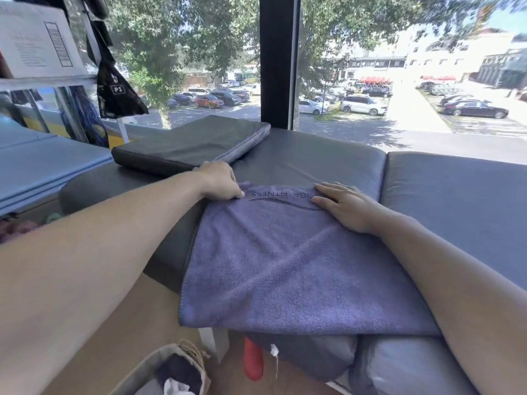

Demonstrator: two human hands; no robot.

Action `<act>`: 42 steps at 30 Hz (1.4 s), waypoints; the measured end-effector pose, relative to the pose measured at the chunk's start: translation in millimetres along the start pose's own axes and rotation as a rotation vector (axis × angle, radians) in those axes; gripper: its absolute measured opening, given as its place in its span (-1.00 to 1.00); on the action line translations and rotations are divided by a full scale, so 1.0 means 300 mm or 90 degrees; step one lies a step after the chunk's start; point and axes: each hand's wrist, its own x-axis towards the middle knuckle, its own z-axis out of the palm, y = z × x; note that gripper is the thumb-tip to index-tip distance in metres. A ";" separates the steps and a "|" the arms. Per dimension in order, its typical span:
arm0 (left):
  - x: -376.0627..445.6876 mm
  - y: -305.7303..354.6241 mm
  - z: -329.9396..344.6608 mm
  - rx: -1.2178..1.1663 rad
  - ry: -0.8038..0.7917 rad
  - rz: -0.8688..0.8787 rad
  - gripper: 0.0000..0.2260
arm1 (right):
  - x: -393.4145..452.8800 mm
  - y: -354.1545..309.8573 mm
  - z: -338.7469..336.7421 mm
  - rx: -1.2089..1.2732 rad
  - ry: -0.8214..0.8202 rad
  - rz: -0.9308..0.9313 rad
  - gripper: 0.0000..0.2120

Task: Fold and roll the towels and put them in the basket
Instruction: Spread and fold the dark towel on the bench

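Note:
A purple-grey towel (285, 266) with dark printed lettering lies spread on the dark cushioned bench (313, 161), its near edge hanging over the front. My left hand (219, 181) pinches the towel's far left corner. My right hand (342, 205) lies flat with straight fingers on the far right part of the towel, beside the lettering. A woven basket (174, 369) stands on the floor at the lower left, holding dark and white cloth.
A loose dark cushion (194, 143) lies on the bench just beyond my left hand. A second bench pad (456, 201) adjoins on the right. A large window runs behind. Blue mats (42, 166) sit at the left. A red object (253, 363) hangs under the bench front.

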 end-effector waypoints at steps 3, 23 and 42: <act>0.004 0.017 -0.009 -0.065 0.070 0.035 -0.78 | -0.010 -0.009 -0.002 0.000 -0.014 -0.002 -0.44; -0.303 0.056 0.203 0.001 -0.008 0.125 -0.27 | -0.091 -0.105 -0.035 -0.086 -0.179 -0.025 -0.35; -0.543 0.112 0.232 0.125 0.014 0.343 0.07 | -0.287 -0.189 -0.001 -0.089 -0.130 -0.059 -0.42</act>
